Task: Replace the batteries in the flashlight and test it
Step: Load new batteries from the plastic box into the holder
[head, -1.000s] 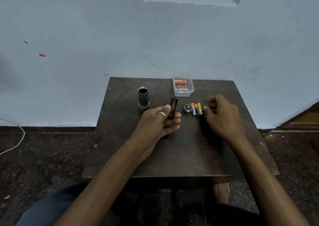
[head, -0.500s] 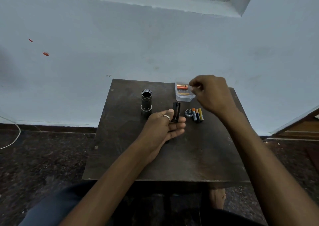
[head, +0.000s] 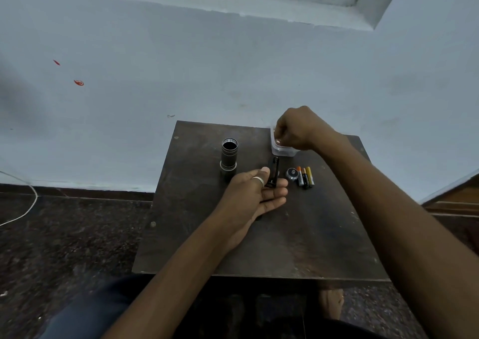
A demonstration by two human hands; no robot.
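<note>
Pale blue wall and a dark speckled floor frame the small dark counter (head: 311,235) before me. At its left rear stands the flashlight body (head: 229,157), upright with its open mouth up, apart from everything else. My left hand (head: 252,193), a ring on 1 finger, rests on the counter just right of it, thumb and fingers closed lightly around a black battery holder (head: 274,173) that stands up out of my grip. Right of the holder lies the round tail cap (head: 291,173), and touching beside it 3 batteries (head: 305,177) lie side by side on the counter, nearly parallel, 1 orange-tipped, 1 dark, 1 yellow. Behind them, near the counter's far edge, sits a clear plastic container (head: 281,151). My right hand (head: 298,129) reaches down into it, knuckles up, fingers curled and pinched together at the container's mouth; I cannot tell whether they have hold of anything. Its contents are hidden by my hand.
</note>
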